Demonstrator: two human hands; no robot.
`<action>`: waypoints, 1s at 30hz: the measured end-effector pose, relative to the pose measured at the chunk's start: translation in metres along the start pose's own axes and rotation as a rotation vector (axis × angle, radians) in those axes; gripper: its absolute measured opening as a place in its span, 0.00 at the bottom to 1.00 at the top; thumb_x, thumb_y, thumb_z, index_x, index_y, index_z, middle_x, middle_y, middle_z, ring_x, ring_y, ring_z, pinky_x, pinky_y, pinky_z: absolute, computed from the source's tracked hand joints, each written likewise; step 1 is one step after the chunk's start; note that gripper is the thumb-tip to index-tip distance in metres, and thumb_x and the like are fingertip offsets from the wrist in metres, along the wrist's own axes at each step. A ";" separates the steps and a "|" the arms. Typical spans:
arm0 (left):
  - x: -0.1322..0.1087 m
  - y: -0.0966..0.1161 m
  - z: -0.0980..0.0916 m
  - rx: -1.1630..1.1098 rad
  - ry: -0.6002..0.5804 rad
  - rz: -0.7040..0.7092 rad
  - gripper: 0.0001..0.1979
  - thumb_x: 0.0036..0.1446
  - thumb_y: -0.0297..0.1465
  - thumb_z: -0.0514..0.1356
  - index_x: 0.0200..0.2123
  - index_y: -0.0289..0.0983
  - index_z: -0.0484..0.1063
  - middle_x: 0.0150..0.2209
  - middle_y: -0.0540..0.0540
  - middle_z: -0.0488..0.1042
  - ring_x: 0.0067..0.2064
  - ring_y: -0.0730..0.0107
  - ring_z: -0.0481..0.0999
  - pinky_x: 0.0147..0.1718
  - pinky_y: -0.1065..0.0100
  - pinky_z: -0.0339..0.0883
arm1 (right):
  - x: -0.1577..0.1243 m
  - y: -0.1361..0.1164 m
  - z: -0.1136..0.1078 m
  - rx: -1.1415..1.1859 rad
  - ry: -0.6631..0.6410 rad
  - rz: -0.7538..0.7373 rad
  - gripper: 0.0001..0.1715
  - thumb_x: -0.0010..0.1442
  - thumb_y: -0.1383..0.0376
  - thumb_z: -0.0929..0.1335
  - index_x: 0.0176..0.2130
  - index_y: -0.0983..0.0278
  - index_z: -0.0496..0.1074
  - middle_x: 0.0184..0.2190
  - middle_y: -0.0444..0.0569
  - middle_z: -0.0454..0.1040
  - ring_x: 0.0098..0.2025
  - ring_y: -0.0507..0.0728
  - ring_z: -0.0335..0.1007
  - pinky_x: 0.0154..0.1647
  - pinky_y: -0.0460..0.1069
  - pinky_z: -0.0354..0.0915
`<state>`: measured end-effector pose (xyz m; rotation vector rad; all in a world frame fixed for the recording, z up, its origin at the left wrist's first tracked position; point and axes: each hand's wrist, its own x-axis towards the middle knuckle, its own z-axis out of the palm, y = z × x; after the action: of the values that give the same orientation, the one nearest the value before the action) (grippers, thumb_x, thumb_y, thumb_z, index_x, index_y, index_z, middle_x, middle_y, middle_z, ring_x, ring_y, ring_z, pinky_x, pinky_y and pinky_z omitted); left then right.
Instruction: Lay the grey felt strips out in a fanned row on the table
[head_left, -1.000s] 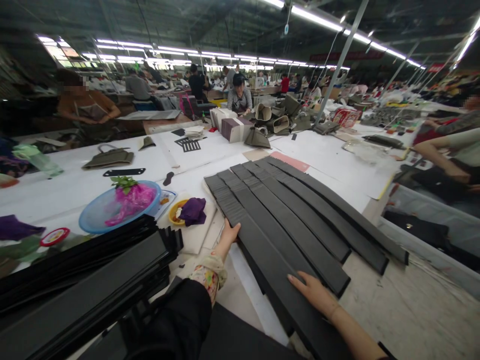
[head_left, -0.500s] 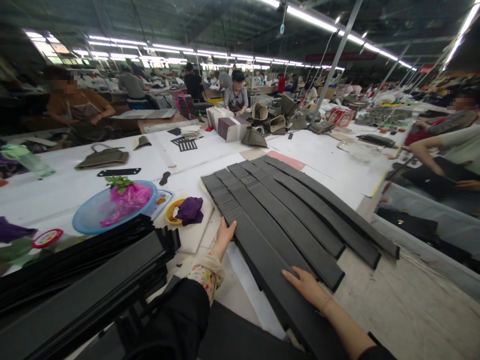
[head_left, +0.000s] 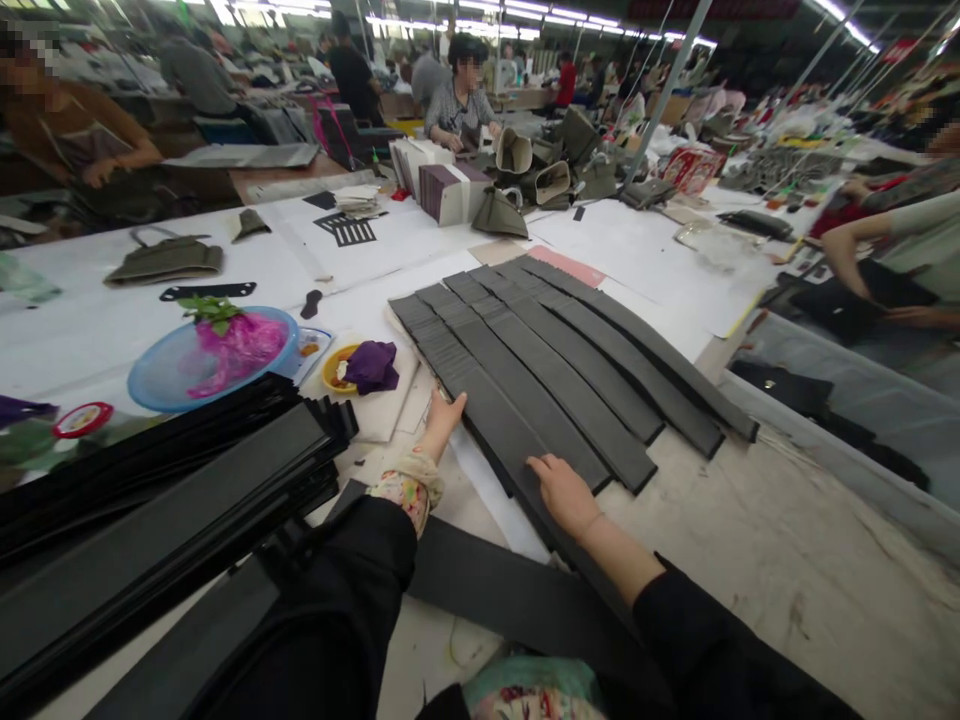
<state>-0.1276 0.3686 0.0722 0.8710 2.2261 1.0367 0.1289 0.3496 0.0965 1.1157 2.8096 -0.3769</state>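
Note:
Dark grey flat strips (head_left: 517,365) lie overlapped in a fan on the table. My left hand (head_left: 444,420) is at their left edge, thumb over the top and the other fingers mostly hidden along the side; it seems closed on the edge of a strip. Lower right, my right hand (head_left: 566,495) is on a strip running towards me, its fingers bent and close together around that strip's edge. Another dark strip (head_left: 495,575) lies crosswise below my hands. A thick stack of similar strips (head_left: 187,500) sits to the left of my left arm.
Beyond the stack are a blue basin (head_left: 154,370) with a pink bag, and a yellow bowl (head_left: 334,375) with purple cloth. Bag pieces (head_left: 499,212) stand further back. A grey bin (head_left: 832,440) is at right. Co-workers sit around, one person (head_left: 461,100) across the table.
The view has tilted down and shifted. The front strip's near end now lies back among the others, and my right hand has moved up and left, its fingers drawn together. My left hand stays at the edge.

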 end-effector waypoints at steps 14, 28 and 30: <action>-0.265 -0.065 0.012 0.508 -0.424 0.708 0.15 0.58 0.39 0.48 0.44 0.39 0.66 0.43 0.45 0.71 0.48 0.63 0.65 0.57 0.53 0.42 | -0.003 0.000 -0.013 0.012 -0.095 -0.033 0.23 0.59 0.69 0.58 0.54 0.65 0.62 0.45 0.54 0.66 0.46 0.56 0.64 0.48 0.47 0.56; -0.285 -0.085 -0.013 0.517 -0.437 0.810 0.15 0.59 0.36 0.47 0.46 0.39 0.64 0.42 0.44 0.70 0.49 0.64 0.64 0.58 0.55 0.42 | -0.105 -0.057 0.040 0.377 -0.039 -0.074 0.22 0.62 0.59 0.55 0.51 0.64 0.63 0.49 0.54 0.67 0.52 0.58 0.61 0.54 0.53 0.56; -0.286 -0.087 -0.014 0.499 -0.425 0.800 0.15 0.59 0.33 0.46 0.47 0.38 0.63 0.42 0.44 0.70 0.49 0.65 0.65 0.58 0.56 0.43 | -0.134 -0.060 0.057 0.518 -0.190 0.004 0.22 0.62 0.56 0.54 0.47 0.63 0.66 0.45 0.52 0.70 0.49 0.57 0.64 0.53 0.51 0.57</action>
<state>0.0207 0.1085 0.0643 2.0880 1.7880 0.4899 0.1850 0.2041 0.0764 1.0863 2.6048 -1.1921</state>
